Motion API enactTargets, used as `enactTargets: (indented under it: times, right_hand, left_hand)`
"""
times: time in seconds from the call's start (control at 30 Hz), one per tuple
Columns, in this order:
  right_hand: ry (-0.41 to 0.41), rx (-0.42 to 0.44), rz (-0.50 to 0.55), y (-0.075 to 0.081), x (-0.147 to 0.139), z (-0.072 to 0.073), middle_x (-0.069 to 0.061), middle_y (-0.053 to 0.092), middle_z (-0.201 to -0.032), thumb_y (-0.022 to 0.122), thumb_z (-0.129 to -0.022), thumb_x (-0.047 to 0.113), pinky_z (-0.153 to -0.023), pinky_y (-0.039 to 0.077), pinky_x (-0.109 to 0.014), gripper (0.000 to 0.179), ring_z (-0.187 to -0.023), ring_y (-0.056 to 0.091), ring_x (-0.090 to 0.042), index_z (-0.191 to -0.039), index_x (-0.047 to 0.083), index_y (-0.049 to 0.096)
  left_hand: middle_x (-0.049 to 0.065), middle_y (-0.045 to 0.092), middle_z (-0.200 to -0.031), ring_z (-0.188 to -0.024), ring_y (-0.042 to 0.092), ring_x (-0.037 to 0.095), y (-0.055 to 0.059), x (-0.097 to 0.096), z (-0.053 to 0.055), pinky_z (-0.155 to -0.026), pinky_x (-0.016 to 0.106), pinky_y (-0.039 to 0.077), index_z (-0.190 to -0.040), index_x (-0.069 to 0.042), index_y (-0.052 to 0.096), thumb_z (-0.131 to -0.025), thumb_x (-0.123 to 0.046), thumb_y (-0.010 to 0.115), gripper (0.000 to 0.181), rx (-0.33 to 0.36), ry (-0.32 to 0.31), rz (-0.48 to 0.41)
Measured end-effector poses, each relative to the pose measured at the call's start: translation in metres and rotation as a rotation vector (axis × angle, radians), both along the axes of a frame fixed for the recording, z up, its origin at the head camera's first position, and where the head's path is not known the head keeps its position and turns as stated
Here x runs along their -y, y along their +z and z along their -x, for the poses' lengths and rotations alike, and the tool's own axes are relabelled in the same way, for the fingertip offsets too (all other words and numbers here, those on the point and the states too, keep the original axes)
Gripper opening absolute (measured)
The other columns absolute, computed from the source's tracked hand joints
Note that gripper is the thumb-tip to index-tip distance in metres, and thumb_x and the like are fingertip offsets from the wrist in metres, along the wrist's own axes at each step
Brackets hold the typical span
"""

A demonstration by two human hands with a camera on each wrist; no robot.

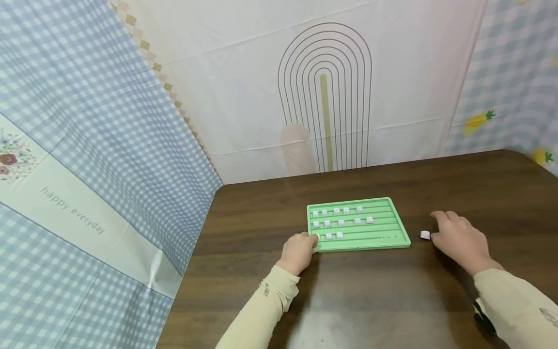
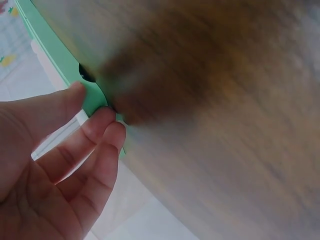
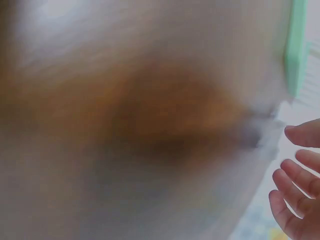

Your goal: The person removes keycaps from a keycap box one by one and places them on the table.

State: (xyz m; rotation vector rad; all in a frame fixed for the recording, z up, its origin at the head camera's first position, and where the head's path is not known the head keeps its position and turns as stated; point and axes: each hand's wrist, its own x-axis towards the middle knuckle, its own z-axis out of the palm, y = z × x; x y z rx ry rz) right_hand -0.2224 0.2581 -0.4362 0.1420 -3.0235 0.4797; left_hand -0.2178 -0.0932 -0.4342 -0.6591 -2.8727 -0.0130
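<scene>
A light green grooved tray (image 1: pixel 375 231) lies on the table with several small white blocks (image 1: pixel 341 222) set in rows along its grooves. At its near left corner, my left hand (image 1: pixel 298 253) pinches the edge. The left wrist view shows the thumb and fingertips of the left hand (image 2: pixel 75 160) on either side of the green rim (image 2: pixel 60 55). To the right of the tray a single white block (image 1: pixel 425 235) sits on the wood. My right hand (image 1: pixel 463 241) is beside that block, thumb tip close to it. In the right wrist view the right hand's fingers (image 3: pixel 295 175) are spread and loosely bent.
The dark brown wooden table (image 1: pixel 370 291) has a rounded far right corner. Behind it hangs a white cloth (image 1: pixel 244 97) with an arch pattern. Blue checked cloth (image 1: pixel 109 121) covers the left side, and more hangs at the right. A dark band (image 1: pixel 484 320) is at the right wrist.
</scene>
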Motion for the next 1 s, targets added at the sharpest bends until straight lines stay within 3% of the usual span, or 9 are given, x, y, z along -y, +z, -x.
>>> enactTargets:
  times: [0.1, 0.23, 0.4, 0.53, 0.77, 1.0]
  right_hand:
    - [0.037, -0.040, 0.009, 0.013, 0.023, 0.011, -0.030, 0.047, -0.122, 0.057, -0.083, 0.016, -0.063, 0.044, -0.057, 0.049, -0.102, 0.049, -0.048, -0.127, -0.002, 0.044]
    - [0.121, -0.096, 0.011, 0.019, 0.066, 0.024, -0.023, 0.057, -0.118, 0.057, -0.083, 0.015, -0.065, 0.047, -0.055, 0.037, -0.103, 0.055, -0.042, -0.119, 0.003, 0.056]
    - [0.204, -0.129, 0.032, 0.006, 0.118, 0.028, -0.011, 0.068, -0.099, 0.059, -0.082, 0.014, -0.058, 0.049, -0.043, 0.023, -0.085, 0.064, -0.029, -0.104, 0.008, 0.065]
    - [0.235, -0.118, 0.029, -0.007, 0.148, 0.025, -0.006, 0.068, -0.090, 0.063, -0.082, 0.014, -0.049, 0.045, -0.034, 0.019, -0.072, 0.063, -0.022, -0.100, 0.010, 0.066]
    - [0.281, -0.191, -0.071, -0.013, 0.175, 0.025, -0.007, 0.062, -0.086, 0.065, -0.080, 0.012, -0.051, 0.046, -0.033, 0.013, -0.074, 0.058, -0.025, -0.092, 0.010, 0.066]
    - [0.275, -0.227, -0.110, -0.015, 0.179, 0.024, -0.006, 0.062, -0.085, 0.066, -0.081, 0.012, -0.050, 0.047, -0.033, 0.007, -0.076, 0.058, -0.025, -0.088, 0.011, 0.067]
  left_hand:
    - [-0.001, 0.060, -0.075, -0.063, 0.056, 0.015, 0.000, 0.002, 0.001, -0.052, 0.021, 0.042, -0.079, -0.016, 0.059, -0.081, -0.019, 0.070, 0.012, -0.019, 0.008, -0.006]
    - [0.000, 0.060, -0.074, -0.063, 0.057, 0.015, -0.001, 0.002, 0.003, -0.052, 0.021, 0.043, -0.079, -0.016, 0.060, -0.080, -0.019, 0.071, 0.011, -0.046, 0.008, -0.001]
    - [-0.001, 0.054, -0.069, -0.057, 0.049, 0.013, -0.005, 0.003, -0.001, -0.049, 0.020, 0.036, -0.074, -0.016, 0.055, -0.083, -0.017, 0.068, 0.016, -0.035, 0.006, 0.014]
    - [-0.002, 0.049, -0.066, -0.055, 0.044, 0.011, -0.011, 0.001, -0.005, -0.048, 0.019, 0.031, -0.071, -0.017, 0.051, -0.085, -0.016, 0.065, 0.020, -0.049, -0.016, 0.010]
    - [-0.001, 0.049, -0.063, -0.053, 0.047, 0.015, -0.013, 0.002, -0.001, -0.046, 0.020, 0.033, -0.070, -0.016, 0.049, -0.085, -0.016, 0.064, 0.021, -0.155, -0.049, 0.024]
    - [-0.001, 0.052, -0.065, -0.056, 0.051, 0.016, -0.013, 0.001, 0.000, -0.046, 0.021, 0.037, -0.071, -0.017, 0.051, -0.082, -0.017, 0.067, 0.019, -0.149, -0.039, 0.038]
